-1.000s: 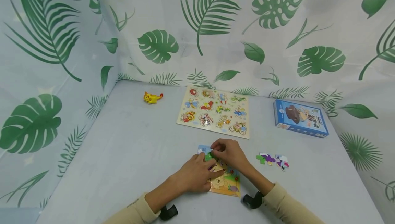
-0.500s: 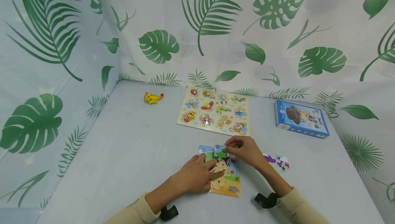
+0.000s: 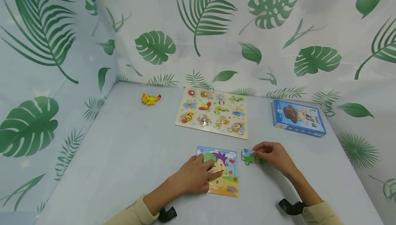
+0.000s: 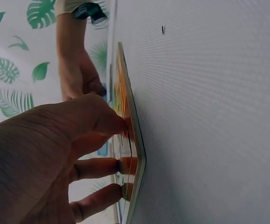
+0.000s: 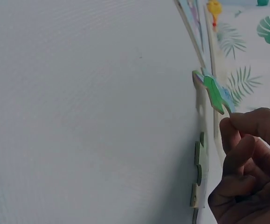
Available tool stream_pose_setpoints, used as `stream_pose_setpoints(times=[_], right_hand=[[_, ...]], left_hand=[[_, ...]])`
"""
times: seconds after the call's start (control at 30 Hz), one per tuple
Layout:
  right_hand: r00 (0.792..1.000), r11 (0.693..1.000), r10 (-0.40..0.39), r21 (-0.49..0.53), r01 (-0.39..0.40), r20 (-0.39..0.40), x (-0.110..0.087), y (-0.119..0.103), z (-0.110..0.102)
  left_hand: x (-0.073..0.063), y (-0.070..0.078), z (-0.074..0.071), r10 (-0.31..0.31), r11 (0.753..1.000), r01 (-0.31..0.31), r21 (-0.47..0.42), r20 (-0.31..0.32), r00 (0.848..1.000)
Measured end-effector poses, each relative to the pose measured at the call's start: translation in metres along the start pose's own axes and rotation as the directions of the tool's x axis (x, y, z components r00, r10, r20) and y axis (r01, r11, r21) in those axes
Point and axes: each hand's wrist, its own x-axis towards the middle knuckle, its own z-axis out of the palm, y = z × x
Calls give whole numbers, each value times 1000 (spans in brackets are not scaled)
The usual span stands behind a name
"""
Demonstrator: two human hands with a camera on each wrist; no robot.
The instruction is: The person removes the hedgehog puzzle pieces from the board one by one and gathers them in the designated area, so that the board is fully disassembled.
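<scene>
A jigsaw puzzle point(image 3: 229, 183) with a purple-haired cartoon animal lies on the table in the head view. My left hand point(image 3: 195, 174) rests on its left side, fingers spread; in the left wrist view the fingertips touch its surface. To the right of the puzzle, my right hand point(image 3: 275, 157) pinches a blue and green puzzle piece point(image 3: 247, 155) between thumb and fingers. The right wrist view shows this piece tilted, above the table. Beneath that hand lie loose puzzle pieces point(image 5: 198, 163), mostly hidden from the head camera.
Behind the puzzle is a wooden board point(image 3: 213, 111) with several insect pictures. A blue box point(image 3: 298, 117) lies at the back right, and a small yellow toy point(image 3: 150, 99) stands at the back left. Leaf-patterned cloth point(image 3: 216, 18) encloses the table.
My right hand has moved rightward, carrying the blue and green puzzle piece from over the puzzle to beside it, above the loose pieces. My left hand stays on the puzzle.
</scene>
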Motion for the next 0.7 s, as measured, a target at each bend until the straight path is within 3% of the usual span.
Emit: stream_pose_setpoints(times=[0.3, 0.7], right_hand=[[998, 992, -38, -120, 33, -40, 5, 5, 9], [996, 979, -73, -192, 62, -49, 6, 6, 12]], left_hand=[[1, 0, 4, -6, 1000, 6, -14, 4, 1000], [1, -2, 4, -3, 1000, 3, -31, -9, 1000]])
